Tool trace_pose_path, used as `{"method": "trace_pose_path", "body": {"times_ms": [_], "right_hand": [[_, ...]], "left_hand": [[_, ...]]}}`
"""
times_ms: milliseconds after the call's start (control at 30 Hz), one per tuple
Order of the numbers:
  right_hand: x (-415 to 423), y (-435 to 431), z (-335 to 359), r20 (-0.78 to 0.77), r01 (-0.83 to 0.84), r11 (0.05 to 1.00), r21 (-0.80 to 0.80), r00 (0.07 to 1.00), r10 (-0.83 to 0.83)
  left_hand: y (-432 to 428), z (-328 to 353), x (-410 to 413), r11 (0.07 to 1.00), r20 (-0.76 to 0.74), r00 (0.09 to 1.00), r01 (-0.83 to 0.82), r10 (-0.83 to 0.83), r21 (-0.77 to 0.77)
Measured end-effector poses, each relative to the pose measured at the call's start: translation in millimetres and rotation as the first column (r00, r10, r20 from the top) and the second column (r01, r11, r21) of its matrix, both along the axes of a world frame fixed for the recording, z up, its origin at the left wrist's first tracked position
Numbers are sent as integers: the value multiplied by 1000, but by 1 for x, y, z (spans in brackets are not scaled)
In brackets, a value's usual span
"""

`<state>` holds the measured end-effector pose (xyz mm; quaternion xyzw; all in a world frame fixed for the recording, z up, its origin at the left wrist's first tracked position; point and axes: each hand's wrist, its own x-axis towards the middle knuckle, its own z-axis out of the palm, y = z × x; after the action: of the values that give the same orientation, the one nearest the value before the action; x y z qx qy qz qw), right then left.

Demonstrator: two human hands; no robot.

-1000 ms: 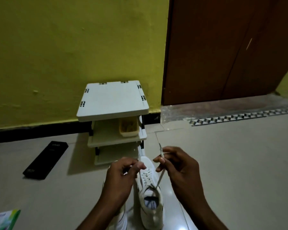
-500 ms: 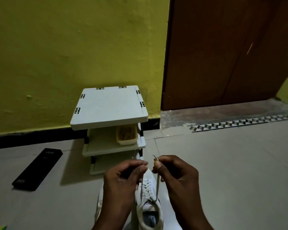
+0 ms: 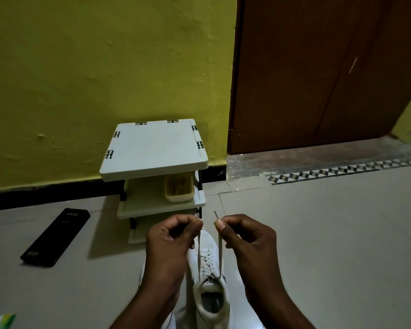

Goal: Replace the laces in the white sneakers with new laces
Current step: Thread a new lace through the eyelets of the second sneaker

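Observation:
A white sneaker stands on the floor between my forearms, toe pointing away from me. Its white lace is threaded through the eyelets, and both ends rise up to my hands. My left hand pinches the left lace end between thumb and fingers above the toe. My right hand pinches the right lace end, whose tip sticks up past my thumb. A second white sneaker lies mostly hidden under my left forearm.
A small white three-tier plastic rack stands against the yellow wall just beyond the sneaker, with a beige tub on its middle shelf. A long black box lies on the floor at left. A brown door fills the right.
My hands have come level with each other and moved slightly apart, drawing both lace ends straight up from the sneaker. The camera view has tilted, shifting the rack.

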<state>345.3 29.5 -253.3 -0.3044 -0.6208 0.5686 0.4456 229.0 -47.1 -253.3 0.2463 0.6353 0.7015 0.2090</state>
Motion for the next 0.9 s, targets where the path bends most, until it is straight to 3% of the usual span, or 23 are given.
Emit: {"method": "trace_pose_path", "body": {"times_ms": [900], "right_hand": [[-3, -2, -7, -16, -30, 999, 22, 999, 30]], "left_hand": [[-3, 1, -1, 997, 11, 999, 48, -48, -52]]}}
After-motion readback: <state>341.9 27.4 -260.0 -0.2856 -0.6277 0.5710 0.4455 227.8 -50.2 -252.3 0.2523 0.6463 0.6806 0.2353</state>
